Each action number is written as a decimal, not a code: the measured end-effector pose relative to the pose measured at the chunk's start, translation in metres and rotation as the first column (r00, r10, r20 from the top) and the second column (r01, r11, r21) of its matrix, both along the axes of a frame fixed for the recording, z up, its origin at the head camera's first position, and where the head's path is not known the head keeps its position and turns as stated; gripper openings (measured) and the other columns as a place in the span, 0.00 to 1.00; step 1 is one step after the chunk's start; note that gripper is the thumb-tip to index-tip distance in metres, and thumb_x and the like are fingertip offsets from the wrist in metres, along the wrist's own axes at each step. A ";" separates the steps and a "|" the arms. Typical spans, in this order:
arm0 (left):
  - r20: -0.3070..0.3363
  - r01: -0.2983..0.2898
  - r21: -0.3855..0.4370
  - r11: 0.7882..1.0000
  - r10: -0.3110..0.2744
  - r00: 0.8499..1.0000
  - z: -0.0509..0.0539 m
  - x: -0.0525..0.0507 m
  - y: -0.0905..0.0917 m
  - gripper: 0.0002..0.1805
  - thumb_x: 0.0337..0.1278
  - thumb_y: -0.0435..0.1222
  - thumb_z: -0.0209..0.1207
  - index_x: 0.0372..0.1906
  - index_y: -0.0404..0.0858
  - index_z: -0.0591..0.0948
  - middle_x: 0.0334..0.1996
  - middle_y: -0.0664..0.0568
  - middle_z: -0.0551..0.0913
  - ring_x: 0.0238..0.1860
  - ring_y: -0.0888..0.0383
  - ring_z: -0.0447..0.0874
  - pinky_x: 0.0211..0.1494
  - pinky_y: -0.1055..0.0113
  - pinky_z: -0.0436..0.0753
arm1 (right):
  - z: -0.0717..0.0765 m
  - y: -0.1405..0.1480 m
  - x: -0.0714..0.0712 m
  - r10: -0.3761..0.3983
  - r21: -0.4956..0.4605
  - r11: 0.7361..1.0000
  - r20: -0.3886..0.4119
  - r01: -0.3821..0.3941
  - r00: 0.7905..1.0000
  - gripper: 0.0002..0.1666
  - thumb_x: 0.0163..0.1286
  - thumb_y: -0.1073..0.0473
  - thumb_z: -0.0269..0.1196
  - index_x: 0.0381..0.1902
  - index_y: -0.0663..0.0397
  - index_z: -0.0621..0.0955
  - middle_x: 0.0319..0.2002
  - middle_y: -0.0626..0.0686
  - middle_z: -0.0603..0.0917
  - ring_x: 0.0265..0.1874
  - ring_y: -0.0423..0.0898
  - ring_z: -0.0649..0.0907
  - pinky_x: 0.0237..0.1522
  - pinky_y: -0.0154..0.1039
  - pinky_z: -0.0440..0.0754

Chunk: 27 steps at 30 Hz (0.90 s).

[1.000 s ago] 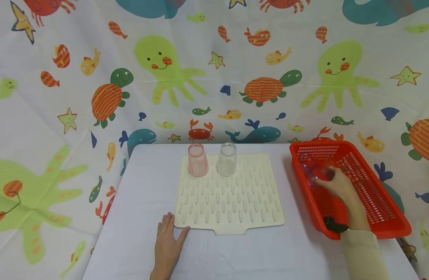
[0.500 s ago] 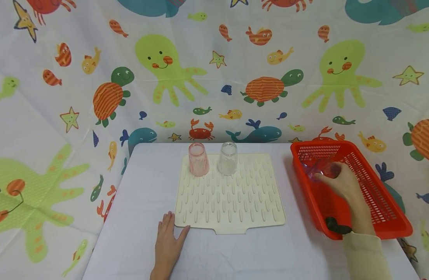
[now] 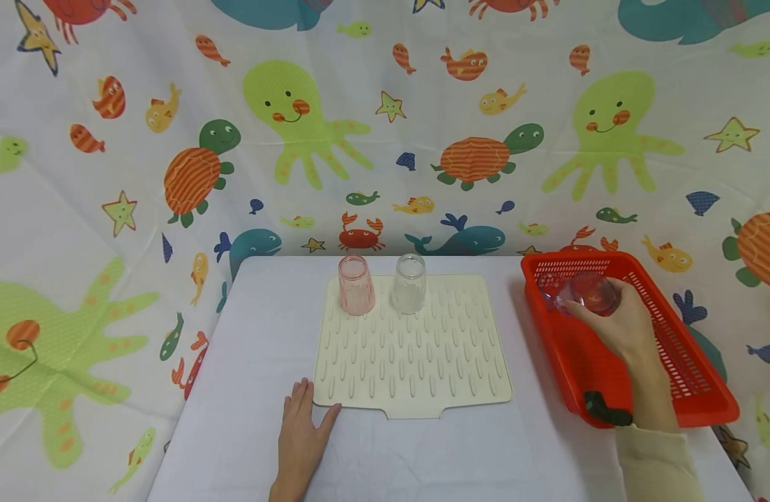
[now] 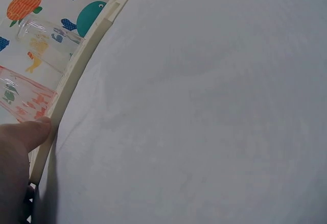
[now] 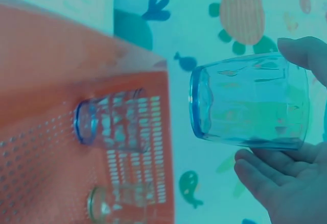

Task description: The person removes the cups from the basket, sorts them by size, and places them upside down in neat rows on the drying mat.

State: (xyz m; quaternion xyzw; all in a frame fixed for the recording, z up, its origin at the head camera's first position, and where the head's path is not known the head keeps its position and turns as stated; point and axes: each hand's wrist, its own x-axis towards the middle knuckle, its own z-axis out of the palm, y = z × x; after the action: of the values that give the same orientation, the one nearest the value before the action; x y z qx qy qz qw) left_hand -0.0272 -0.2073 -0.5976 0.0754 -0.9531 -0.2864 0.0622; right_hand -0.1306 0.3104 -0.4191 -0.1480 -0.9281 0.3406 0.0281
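Observation:
My right hand [image 3: 630, 324] grips a bluish see-through drinking glass [image 5: 248, 101] between thumb and fingers, tilted, over the far part of the red basket [image 3: 556, 362]. In the right wrist view, a blue-rimmed glass [image 5: 115, 119] and another glass [image 5: 122, 203] lie inside the basket. My left hand [image 3: 299, 439] rests at the near left corner of the cream ridged draining tray [image 3: 416, 348], fingers extended and thumb touching its edge. Upside down at the tray's back left stand a pink glass [image 3: 356, 289] and a clear glass [image 3: 410, 287].
A white cloth covers the table [image 3: 259, 314]. Behind it hangs a curtain [image 3: 385, 139] printed with sea animals. The basket's raised wall stands between the tray and my right hand. A black wrist strap [image 3: 605, 410] lies across the basket's near end.
My right hand has lifted the bluish glass from among the others in the basket and drawn slightly back to the right. The left hand and the glasses on the tray keep their places.

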 end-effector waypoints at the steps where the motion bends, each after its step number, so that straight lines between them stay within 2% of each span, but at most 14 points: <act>1: 0.003 0.001 0.001 1.000 -0.001 1.000 0.000 0.000 0.000 0.46 0.54 0.50 0.71 0.69 0.24 0.68 0.73 0.34 0.67 0.77 0.38 0.59 0.81 0.43 0.57 | 0.002 -0.002 0.001 -0.004 0.005 1.000 -0.009 0.004 1.000 0.62 0.62 0.32 0.67 0.77 0.62 0.53 0.69 0.71 0.65 0.63 0.70 0.67 0.56 0.75 0.77; 7: 0.030 0.005 0.006 1.000 -0.006 1.000 0.002 0.000 0.000 0.46 0.55 0.50 0.71 0.69 0.24 0.68 0.74 0.34 0.65 0.77 0.38 0.58 0.81 0.43 0.57 | 0.011 -0.020 0.010 -0.004 0.006 1.000 -0.083 0.005 0.997 0.59 0.63 0.36 0.68 0.77 0.62 0.55 0.69 0.71 0.66 0.63 0.70 0.68 0.55 0.74 0.77; 13: 0.042 0.008 0.009 1.000 -0.008 0.999 0.003 0.000 0.000 0.46 0.55 0.51 0.70 0.70 0.24 0.67 0.74 0.34 0.65 0.78 0.38 0.57 0.81 0.43 0.57 | 0.016 -0.038 0.017 0.031 0.019 0.999 -0.176 -0.028 0.984 0.55 0.62 0.41 0.71 0.75 0.62 0.58 0.67 0.70 0.69 0.62 0.68 0.71 0.54 0.73 0.79; 17: 0.050 0.005 0.006 1.000 -0.005 0.999 0.003 0.000 0.000 0.47 0.56 0.51 0.70 0.70 0.25 0.67 0.74 0.35 0.65 0.78 0.38 0.57 0.81 0.42 0.57 | 0.018 -0.048 0.020 0.055 0.036 0.998 -0.202 -0.049 0.978 0.56 0.61 0.41 0.72 0.75 0.62 0.59 0.66 0.68 0.70 0.62 0.66 0.71 0.53 0.71 0.81; 19: 0.053 0.004 0.004 1.000 -0.004 0.999 0.003 0.000 0.000 0.47 0.56 0.51 0.70 0.70 0.25 0.67 0.74 0.35 0.64 0.78 0.39 0.56 0.81 0.42 0.56 | 0.019 -0.052 0.022 0.066 0.043 0.997 -0.216 -0.058 0.974 0.55 0.59 0.42 0.73 0.74 0.61 0.61 0.65 0.67 0.71 0.60 0.65 0.72 0.52 0.52 0.87; 20: 0.057 0.004 0.004 1.000 -0.004 0.998 0.003 0.000 0.000 0.47 0.56 0.51 0.70 0.70 0.25 0.67 0.74 0.35 0.64 0.78 0.39 0.56 0.81 0.43 0.56 | 0.019 -0.055 0.022 0.073 0.048 0.997 -0.219 -0.064 0.973 0.55 0.59 0.42 0.74 0.74 0.61 0.61 0.64 0.67 0.72 0.60 0.64 0.73 0.51 0.49 0.87; 22: 0.066 0.004 0.005 1.000 -0.004 0.998 0.004 0.000 0.000 0.47 0.56 0.51 0.69 0.71 0.25 0.67 0.75 0.35 0.64 0.78 0.39 0.56 0.82 0.43 0.56 | 0.020 -0.059 0.024 0.087 0.049 0.996 -0.236 -0.078 0.968 0.54 0.58 0.42 0.75 0.73 0.61 0.63 0.63 0.66 0.73 0.59 0.63 0.74 0.46 0.29 0.83; 23: 0.068 0.004 0.006 1.000 -0.004 0.998 0.004 0.000 0.000 0.47 0.56 0.51 0.69 0.71 0.25 0.67 0.75 0.35 0.64 0.78 0.39 0.56 0.82 0.43 0.55 | 0.020 -0.062 0.024 0.094 0.053 0.995 -0.245 -0.083 0.965 0.54 0.58 0.43 0.75 0.72 0.60 0.64 0.63 0.65 0.74 0.59 0.62 0.75 0.43 0.23 0.79; 24: 0.071 0.005 0.006 1.000 -0.005 0.997 0.005 0.000 0.000 0.47 0.57 0.51 0.69 0.71 0.25 0.67 0.75 0.35 0.64 0.78 0.39 0.55 0.82 0.43 0.55 | 0.021 -0.065 0.025 0.101 0.056 0.994 -0.255 -0.089 0.962 0.53 0.57 0.43 0.75 0.72 0.60 0.65 0.63 0.64 0.75 0.59 0.62 0.75 0.43 0.23 0.78; 26: 0.071 0.005 0.006 1.000 -0.005 0.997 0.005 -0.001 0.000 0.47 0.57 0.51 0.69 0.70 0.25 0.67 0.75 0.35 0.64 0.78 0.39 0.56 0.82 0.43 0.55 | 0.021 -0.071 0.026 0.116 0.058 0.993 -0.263 -0.104 0.958 0.52 0.58 0.44 0.75 0.71 0.60 0.65 0.63 0.64 0.74 0.59 0.62 0.75 0.47 0.39 0.87; 27: 0.067 0.003 0.005 1.000 -0.003 0.998 0.005 -0.001 0.000 0.46 0.57 0.51 0.69 0.70 0.25 0.67 0.74 0.35 0.64 0.78 0.39 0.56 0.82 0.43 0.56 | 0.021 -0.073 0.026 0.123 0.057 0.992 -0.268 -0.112 0.956 0.51 0.58 0.45 0.75 0.71 0.60 0.65 0.63 0.64 0.74 0.59 0.63 0.75 0.47 0.41 0.88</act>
State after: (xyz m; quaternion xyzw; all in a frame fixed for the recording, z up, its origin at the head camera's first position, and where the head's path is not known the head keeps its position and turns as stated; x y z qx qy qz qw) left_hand -0.0278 -0.2069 -0.5923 0.0836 -0.9540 -0.2863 0.0295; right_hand -0.1043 0.2371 -0.3981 -0.0439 -0.9294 0.3397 0.1374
